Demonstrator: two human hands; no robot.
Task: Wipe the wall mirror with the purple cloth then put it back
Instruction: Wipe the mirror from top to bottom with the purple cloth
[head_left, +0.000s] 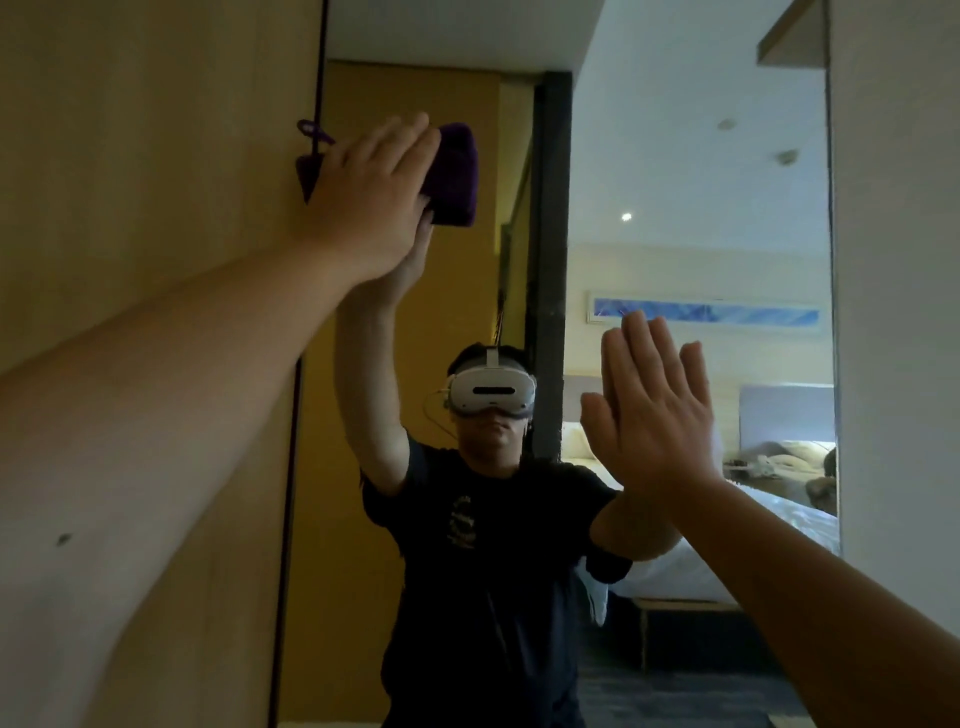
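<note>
Tall frameless wall mirror (675, 156) lies open right of the flat left hand (363, 202); flat right hand (654, 410) seemingly blocks lower glass.

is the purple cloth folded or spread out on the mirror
Folded: the purple cloth shows as a thick compact pad under the left hand.

Most of the purple cloth (457, 171) covered by the left hand (363, 202), contact of the right hand (654, 410) with the wall mirror (675, 156) not to be told, mirror bottom cut off by the lower edge, reflected bed (727, 551) partly hidden, shirt print too blurred to be read
</note>
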